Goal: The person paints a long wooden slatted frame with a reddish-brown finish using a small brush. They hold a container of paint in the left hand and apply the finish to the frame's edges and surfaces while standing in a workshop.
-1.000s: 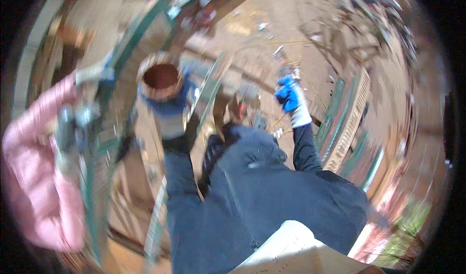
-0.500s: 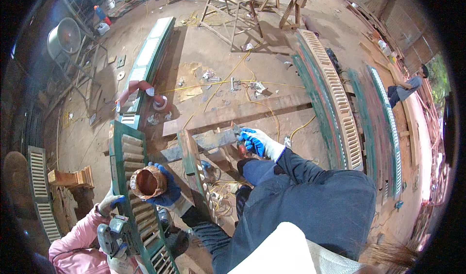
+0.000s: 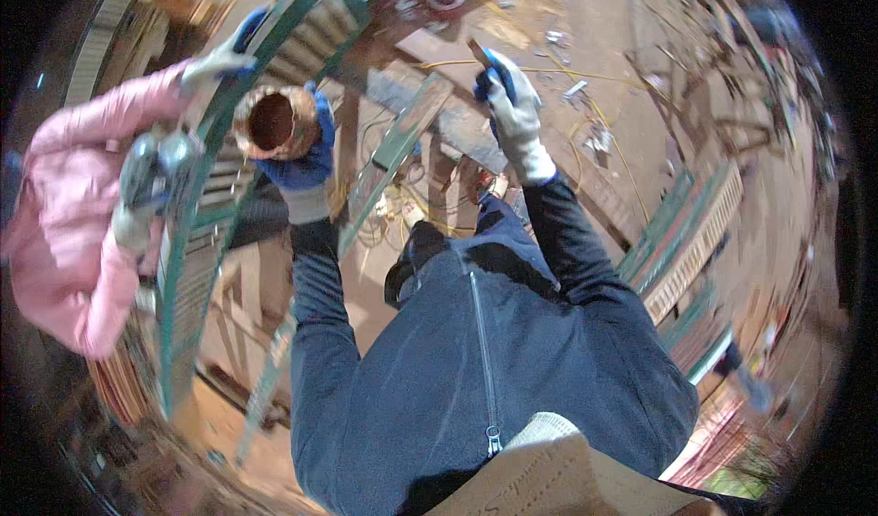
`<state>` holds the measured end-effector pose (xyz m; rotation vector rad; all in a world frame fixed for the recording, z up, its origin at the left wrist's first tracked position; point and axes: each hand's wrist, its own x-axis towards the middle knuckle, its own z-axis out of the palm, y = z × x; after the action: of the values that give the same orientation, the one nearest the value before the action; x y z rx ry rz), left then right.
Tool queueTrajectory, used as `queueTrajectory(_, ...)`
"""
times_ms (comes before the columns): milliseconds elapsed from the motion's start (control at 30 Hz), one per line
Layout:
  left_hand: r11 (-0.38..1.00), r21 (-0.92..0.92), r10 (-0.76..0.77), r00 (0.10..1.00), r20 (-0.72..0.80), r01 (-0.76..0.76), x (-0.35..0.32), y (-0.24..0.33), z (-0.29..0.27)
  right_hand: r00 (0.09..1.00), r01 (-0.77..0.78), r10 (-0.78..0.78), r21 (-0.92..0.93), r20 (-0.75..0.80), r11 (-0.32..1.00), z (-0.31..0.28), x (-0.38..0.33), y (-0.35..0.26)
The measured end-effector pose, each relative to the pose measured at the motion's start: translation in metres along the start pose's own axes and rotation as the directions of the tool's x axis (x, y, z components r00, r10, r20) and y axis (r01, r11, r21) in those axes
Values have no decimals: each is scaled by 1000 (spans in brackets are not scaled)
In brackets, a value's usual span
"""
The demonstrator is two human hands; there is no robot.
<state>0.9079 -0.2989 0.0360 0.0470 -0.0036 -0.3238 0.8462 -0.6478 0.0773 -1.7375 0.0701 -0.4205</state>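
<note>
Dirt floor (image 3: 640, 22) is carrying scattered wood scraps. Yellow cable (image 3: 613, 141) is lying across it. Green louvered shutters (image 3: 695, 233) are lying flat at right.

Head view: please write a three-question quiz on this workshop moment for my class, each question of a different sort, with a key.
1. True or false: the left hand holds a round container with its open top facing the camera.
2. What does the right hand grip? A) a thin flat stick B) a red hammer C) a glass bottle
3. Fill in: the person in the pink sleeve stands on the wearer's ____ side, beside the green slatted shutter.

Key: 1 true. 2 A. 3 left.
</note>
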Motion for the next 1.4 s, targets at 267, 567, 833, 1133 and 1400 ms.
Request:
queueTrajectory(267,944,-189,274,962,-16,-272,-85,-43,84,700,558,-466,-7,541,830,70,43,16)
queueTrajectory(567,732,-386,481,827,-289,-561,-173,-188,98,653,630,-418,-145,631,763,73,45,33)
queueTrajectory(833,694,-243,599,730,-330,-678,-187,-196,84,675,593,-397,-136,622,794,74,44,29)
queueTrajectory(1133,826,-299,470,877,-103,-478,-91,-132,71,590,-374,-16,291,807,881,46,99,23)
queueTrajectory(1400,879,-273,383,920,-81,-390,-72,-105,13,165,362,88,-144,982,921,18,148,-31)
